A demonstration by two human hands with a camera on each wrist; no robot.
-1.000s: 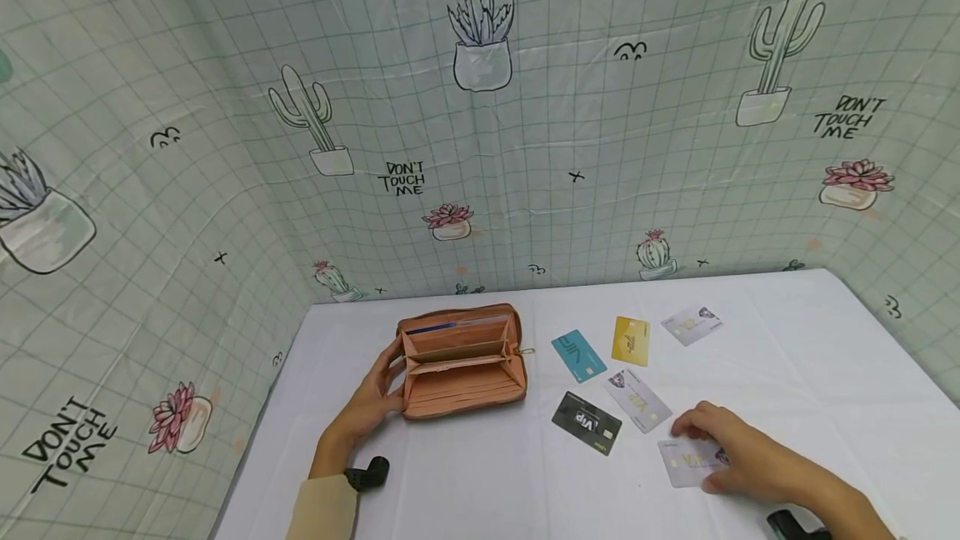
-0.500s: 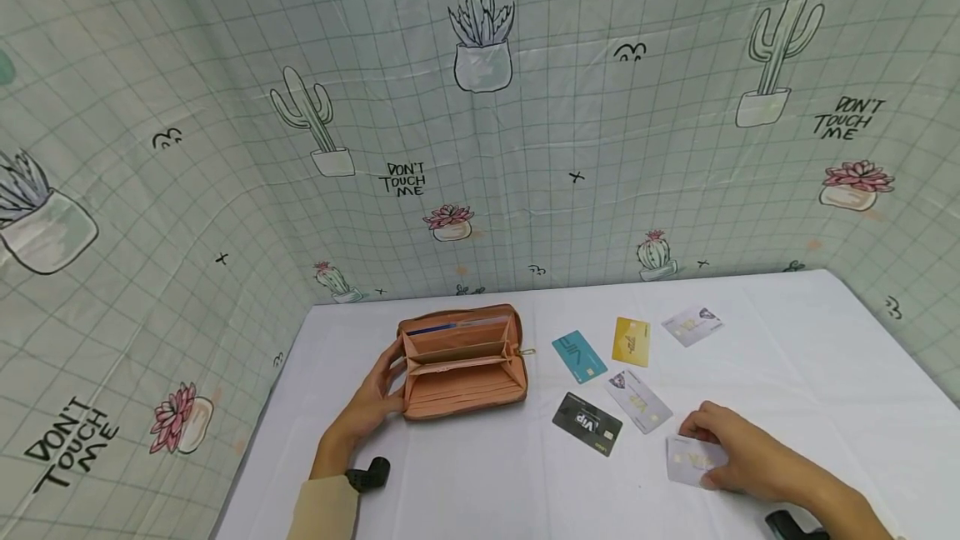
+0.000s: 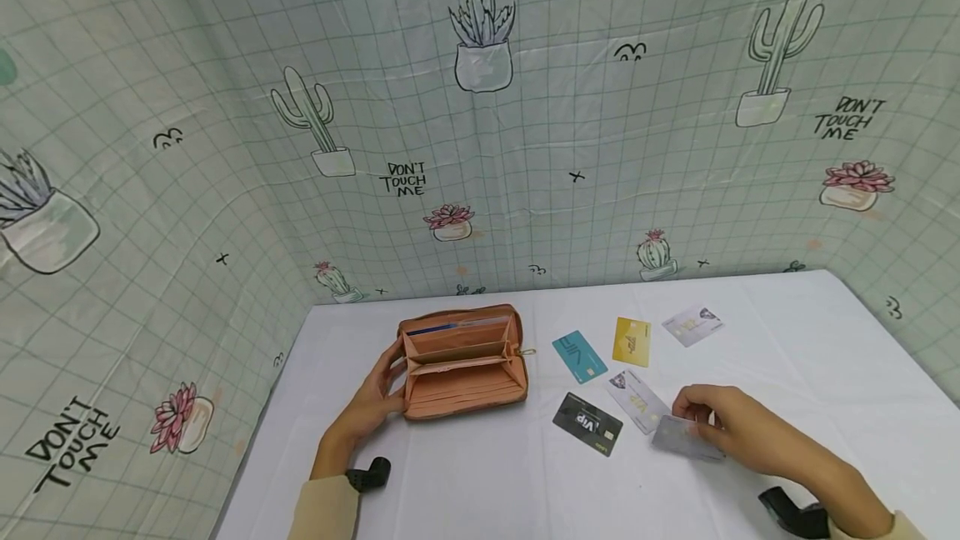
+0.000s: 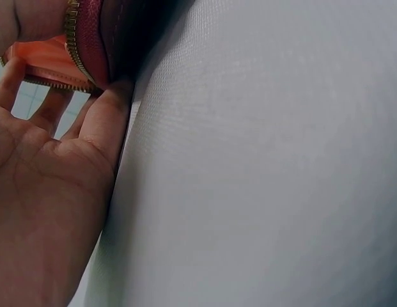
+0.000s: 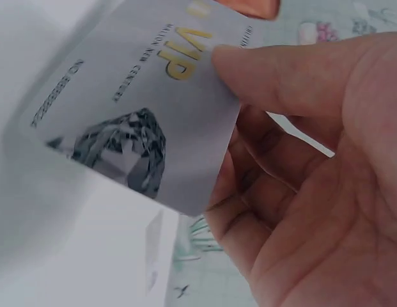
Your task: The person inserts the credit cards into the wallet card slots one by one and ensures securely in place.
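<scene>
The silver VIP card [image 3: 677,436] is pinched by the thumb and fingers of my right grip [image 3: 731,423], well to the right of the orange-brown wallet [image 3: 465,392]. My left grip [image 3: 372,394] holds the wallet by its left side, and the wallet sits wide open on the white surface [image 3: 480,482]. A blue card [image 3: 579,357] lies just right of the wallet, and a black card [image 3: 588,423] lies right of it too, nearer me. Farther right of the wallet are a yellow card [image 3: 632,342] and two pale cards [image 3: 692,326].
</scene>
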